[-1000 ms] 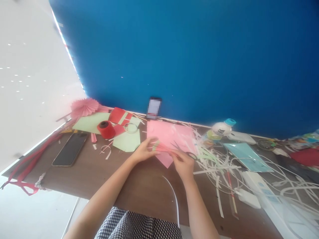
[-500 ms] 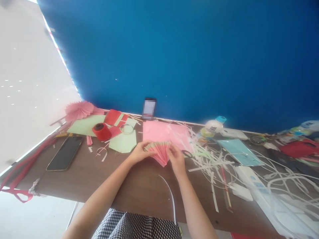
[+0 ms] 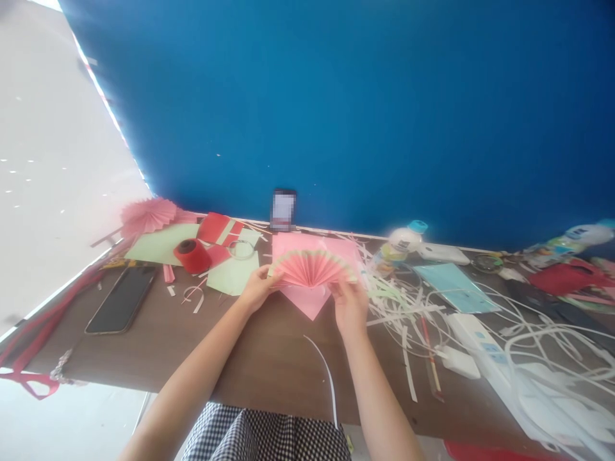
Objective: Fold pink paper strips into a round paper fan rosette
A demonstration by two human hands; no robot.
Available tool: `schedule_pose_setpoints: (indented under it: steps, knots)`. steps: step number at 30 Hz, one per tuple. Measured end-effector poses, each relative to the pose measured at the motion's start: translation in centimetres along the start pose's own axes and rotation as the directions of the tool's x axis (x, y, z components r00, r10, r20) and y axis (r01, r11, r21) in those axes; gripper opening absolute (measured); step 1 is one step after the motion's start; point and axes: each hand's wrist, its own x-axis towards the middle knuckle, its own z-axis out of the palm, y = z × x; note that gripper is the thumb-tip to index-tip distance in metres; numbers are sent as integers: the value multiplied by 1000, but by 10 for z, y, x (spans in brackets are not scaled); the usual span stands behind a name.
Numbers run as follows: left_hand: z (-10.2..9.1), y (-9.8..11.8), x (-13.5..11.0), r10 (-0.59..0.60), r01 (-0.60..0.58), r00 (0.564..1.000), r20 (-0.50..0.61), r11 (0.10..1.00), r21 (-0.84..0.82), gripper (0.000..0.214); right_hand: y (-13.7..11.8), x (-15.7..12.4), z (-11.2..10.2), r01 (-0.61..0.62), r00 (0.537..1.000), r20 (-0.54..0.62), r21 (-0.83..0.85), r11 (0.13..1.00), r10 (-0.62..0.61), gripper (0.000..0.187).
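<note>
A pleated paper fan [image 3: 310, 266], pink with a pale green outer edge, is spread in a half circle between my hands. My left hand [image 3: 259, 286] pinches its left end, and my right hand [image 3: 350, 304] grips its right end. Beneath the fan lies a pink sheet of paper [image 3: 312, 304], its pointed corner toward me. To the left are pale green paper [image 3: 225, 276] and a red spool [image 3: 193, 256]. A curved white paper strip [image 3: 327, 371] rests on the table in front of me.
A dark phone [image 3: 120, 301] lies at the left, near a pink pleated rosette [image 3: 148, 216]. Another phone [image 3: 283, 210] leans on the blue wall. On the right are a bottle [image 3: 401, 243], paper scraps [image 3: 398, 301], a power strip [image 3: 485, 349] and tangled white cables [image 3: 542, 346].
The pleated fan has opened from a narrow wedge into a half circle. My hands have moved apart, the left one to the left and the right one to the right.
</note>
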Motion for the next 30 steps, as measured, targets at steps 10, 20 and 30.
schedule_pose_setpoints:
  steps: [10,20,30]
  knots:
    - [-4,-8,6,-61,55,998,-33,986,-158,24,3,2,-1,-94,990,-87,166,982,109,17]
    - [1,-4,0,-61,67,997,54,992,-110,33,5,5,-2,-91,971,-183,317,944,155,12]
    - [5,4,-5,-81,83,995,63,996,-21,34,13,-1,1,-302,950,-17,227,926,313,16]
